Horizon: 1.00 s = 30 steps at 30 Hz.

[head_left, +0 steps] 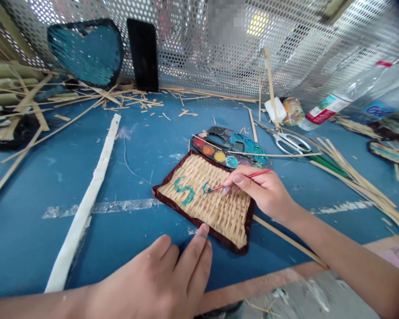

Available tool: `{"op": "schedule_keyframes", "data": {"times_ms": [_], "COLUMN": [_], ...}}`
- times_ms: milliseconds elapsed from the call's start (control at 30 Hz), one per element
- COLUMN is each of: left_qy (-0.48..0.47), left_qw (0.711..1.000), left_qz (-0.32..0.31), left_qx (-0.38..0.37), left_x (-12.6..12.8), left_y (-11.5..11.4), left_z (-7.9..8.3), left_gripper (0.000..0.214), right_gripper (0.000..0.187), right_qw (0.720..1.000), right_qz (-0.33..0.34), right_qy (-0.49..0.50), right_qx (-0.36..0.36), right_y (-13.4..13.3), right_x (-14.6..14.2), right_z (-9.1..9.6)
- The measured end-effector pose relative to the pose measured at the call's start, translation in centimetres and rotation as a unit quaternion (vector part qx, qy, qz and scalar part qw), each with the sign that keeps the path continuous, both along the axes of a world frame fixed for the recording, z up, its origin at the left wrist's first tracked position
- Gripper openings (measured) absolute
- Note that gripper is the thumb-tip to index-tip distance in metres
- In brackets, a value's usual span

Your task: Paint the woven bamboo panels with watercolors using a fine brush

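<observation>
- Nearest, the left hand [159, 274] lies released and flat on the blue desk [136, 146], gripping nothing. One fingertip touches the near edge of the mat [216, 208].
- The mat is woven straw with a dark red border and lies at the middle of the desk, with teal marks painted on its left half.
- The right hand [266, 190] comes in from the right and pinches a thin red brush [249, 177], whose tip rests on the mat beside the teal marks.
- A long white strip [86, 204] runs along the desk to the left.
- Just beyond the mat sits a paint palette [229, 148], with scissors [287, 141] to its right.
- Farther off, a plastic bottle [346, 95] lies at far right.
- A black phone [142, 55] and a teal heart-shaped piece [86, 51] lean on the mesh wall [202, 53].
</observation>
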State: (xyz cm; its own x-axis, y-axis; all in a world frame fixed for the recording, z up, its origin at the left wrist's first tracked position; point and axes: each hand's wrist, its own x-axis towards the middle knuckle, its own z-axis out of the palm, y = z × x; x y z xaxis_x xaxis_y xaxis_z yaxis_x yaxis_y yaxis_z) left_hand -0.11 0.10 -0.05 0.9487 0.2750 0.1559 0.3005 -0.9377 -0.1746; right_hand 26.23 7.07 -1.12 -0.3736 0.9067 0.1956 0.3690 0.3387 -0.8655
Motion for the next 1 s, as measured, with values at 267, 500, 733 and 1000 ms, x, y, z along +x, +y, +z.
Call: {"op": "schedule_keyframes", "data": {"times_ms": [267,500,733,1000], "left_qy": [0.016,-0.008,0.002,0.02], "left_qw": [1.0,1.0,1.0,1.0], "left_qz": [-0.005,-0.001,-0.003,-0.009], "left_qx": [0.009,0.012,0.015,0.008], "left_x": [0.2,0.1,0.2,0.1], "left_y": [0.1,-0.1,0.0,0.1], "left_z": [-0.1,-0.3,-0.2,-0.2], "left_gripper": [0.045,0.042,0.043,0.044], "right_gripper": [0.022,0.021,0.024,0.026], "right_qw": [0.996,0.998,0.999,0.998], "right_qz": [-0.069,0.009,0.027,-0.046], "right_qy": [-0.023,-0.042,-0.024,-0.021], "right_qx": [0.042,0.046,0.033,0.042], "right_y": [0.2,-0.1,-0.4,0.2], "right_x": [-0.4,-1.2,-0.8,-0.3], "right_z": [-0.1,0.1,0.5,0.1]}}
